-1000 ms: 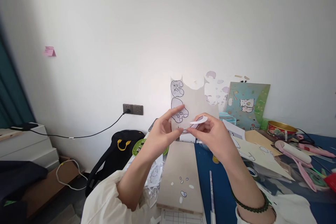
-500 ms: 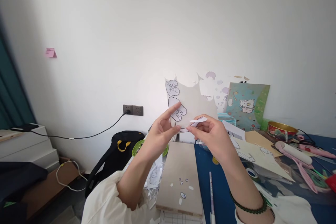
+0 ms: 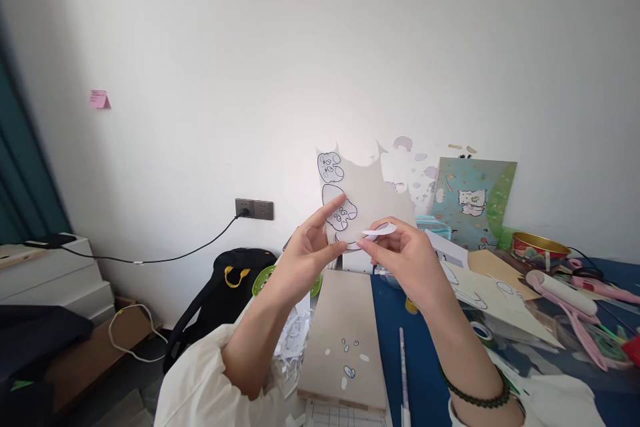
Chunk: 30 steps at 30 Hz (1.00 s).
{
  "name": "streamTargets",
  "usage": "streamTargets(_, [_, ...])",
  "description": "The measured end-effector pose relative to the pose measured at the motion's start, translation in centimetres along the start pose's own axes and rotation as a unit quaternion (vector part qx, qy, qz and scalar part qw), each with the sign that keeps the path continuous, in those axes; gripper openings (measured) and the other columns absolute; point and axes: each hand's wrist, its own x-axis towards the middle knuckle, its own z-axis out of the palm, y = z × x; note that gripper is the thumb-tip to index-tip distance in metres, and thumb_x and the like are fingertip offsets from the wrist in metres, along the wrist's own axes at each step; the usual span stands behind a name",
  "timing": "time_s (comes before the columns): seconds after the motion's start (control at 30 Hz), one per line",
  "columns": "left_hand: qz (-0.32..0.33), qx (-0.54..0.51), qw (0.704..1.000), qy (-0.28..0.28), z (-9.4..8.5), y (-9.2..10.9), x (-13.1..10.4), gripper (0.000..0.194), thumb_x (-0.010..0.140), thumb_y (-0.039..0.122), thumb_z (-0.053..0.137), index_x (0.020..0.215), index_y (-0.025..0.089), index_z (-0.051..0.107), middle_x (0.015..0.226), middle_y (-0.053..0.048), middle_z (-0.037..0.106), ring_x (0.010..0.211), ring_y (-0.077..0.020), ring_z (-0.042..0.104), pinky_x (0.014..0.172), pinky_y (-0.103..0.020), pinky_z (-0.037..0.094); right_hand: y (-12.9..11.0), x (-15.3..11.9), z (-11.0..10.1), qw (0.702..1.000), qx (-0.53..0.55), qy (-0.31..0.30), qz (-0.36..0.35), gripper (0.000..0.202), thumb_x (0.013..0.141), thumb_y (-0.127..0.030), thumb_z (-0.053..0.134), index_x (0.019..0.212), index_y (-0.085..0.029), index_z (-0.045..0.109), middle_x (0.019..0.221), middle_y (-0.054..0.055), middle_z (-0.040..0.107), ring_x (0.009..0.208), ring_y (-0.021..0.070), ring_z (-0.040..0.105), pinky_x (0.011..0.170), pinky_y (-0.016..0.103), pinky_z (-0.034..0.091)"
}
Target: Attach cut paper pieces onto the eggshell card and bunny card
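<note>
A grey cardboard sheet (image 3: 375, 193) with a scalloped, cut-out top edge is held up in front of me. My left hand (image 3: 307, 247) grips its lower left, thumb at the bottom edge and index finger lying across the front. Along the left side of the sheet are two outlined animal-shaped paper cutouts, a small one (image 3: 330, 167) above a larger one (image 3: 343, 213). At the bottom edge, my right hand (image 3: 403, 247) pinches a white curled paper piece (image 3: 379, 231), partly against the cardboard; its far part is hidden by the fingers.
Below lies a board (image 3: 345, 320) bearing several tiny paper bits, with a pen (image 3: 403, 367) beside it on the blue tabletop. At the right are drawn sheets (image 3: 500, 300), a pink roller (image 3: 565, 300), a round tin (image 3: 540, 250) and a painted panel (image 3: 470, 200). Left stands a black backpack (image 3: 225, 300).
Almost nothing differs. The view has shifted very slightly, and both hands keep their hold on the cardboard and the paper piece.
</note>
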Motion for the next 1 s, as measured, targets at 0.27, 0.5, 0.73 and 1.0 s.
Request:
streamTargets(0.27, [0.007, -0.009, 1.0, 0.017, -0.1, -0.3, 0.0, 0.058, 0.078, 0.022, 0.067, 0.134, 0.028, 0.052, 0.068, -0.003, 0.066, 0.065, -0.0209, 0.066, 0.057, -0.033, 0.057, 0.0, 0.0, 0.0, 1.0, -0.01, 0.002, 0.0, 0.022, 0.07, -0.039, 0.073, 0.076, -0.021, 0.06, 0.061, -0.002, 0.057, 0.056, 0.0138, 0.048, 0.052, 0.026, 0.039])
streamTargets(0.5, [-0.005, -0.029, 1.0, 0.008, -0.2, -0.4, 0.2, 0.059, 0.079, 0.022, 0.066, 0.136, 0.029, 0.05, 0.075, -0.005, 0.069, 0.076, -0.0243, 0.068, 0.061, -0.035, 0.057, 0.1, 0.0, 0.0, 1.0, 0.001, 0.001, 0.008, 0.02, 0.071, -0.036, 0.072, 0.076, -0.021, 0.06, 0.062, -0.003, 0.057, 0.057, 0.0129, 0.048, 0.053, 0.025, 0.037])
streamTargets(0.73, [0.009, -0.057, 0.998, 0.018, -0.2, -0.3, 0.2, 0.057, 0.079, 0.02, 0.066, 0.133, 0.026, 0.051, 0.13, -0.008, 0.06, 0.116, -0.028, 0.057, 0.09, -0.039, 0.053, 0.2, 0.3, -0.8, 1.0, 0.015, 0.013, 0.017, 0.021, 0.072, -0.038, 0.073, 0.077, -0.021, 0.061, 0.057, -0.004, 0.056, 0.054, 0.0124, 0.049, 0.052, 0.025, 0.037])
streamTargets(1.0, [-0.041, -0.048, 0.991, 0.119, -1.8, -0.7, 1.2, 0.04, 0.071, 0.032, 0.076, 0.109, 0.023, 0.069, 0.116, -0.007, 0.069, 0.105, -0.025, 0.064, 0.088, -0.034, 0.053, 1.2, 1.9, -7.6, 0.944, 0.274, 0.171, -0.073, 0.02, 0.064, -0.036, 0.081, 0.072, -0.023, 0.069, 0.074, -0.002, 0.067, 0.073, 0.0132, 0.063, 0.073, 0.026, 0.049])
